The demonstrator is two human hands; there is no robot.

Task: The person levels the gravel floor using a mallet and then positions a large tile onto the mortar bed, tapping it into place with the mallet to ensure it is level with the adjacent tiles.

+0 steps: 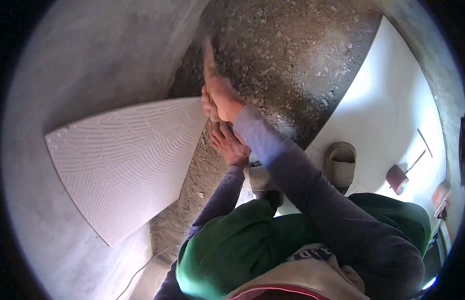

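Note:
A large pale tile (127,155), its upper face covered in combed ridges, leans at the left. At its upper right corner, my right hand (223,95) has its fingers curled closed. A narrow tan piece (209,60), smeared by motion, sticks out beyond this hand; I cannot tell what it is. Just below, my left hand (228,142) has its fingers spread beside the tile's right edge, over the dirt. My right forearm crosses over toward the left and partly covers the left wrist.
Rough dirt with small stones (292,60) lies ahead. A grey wall (102,55) rises at the left. On the right is a smooth white floor (387,110) with a dark red roll-shaped thing (397,179) and a thin dark stick (424,142). My shoes (340,165) stand near the middle.

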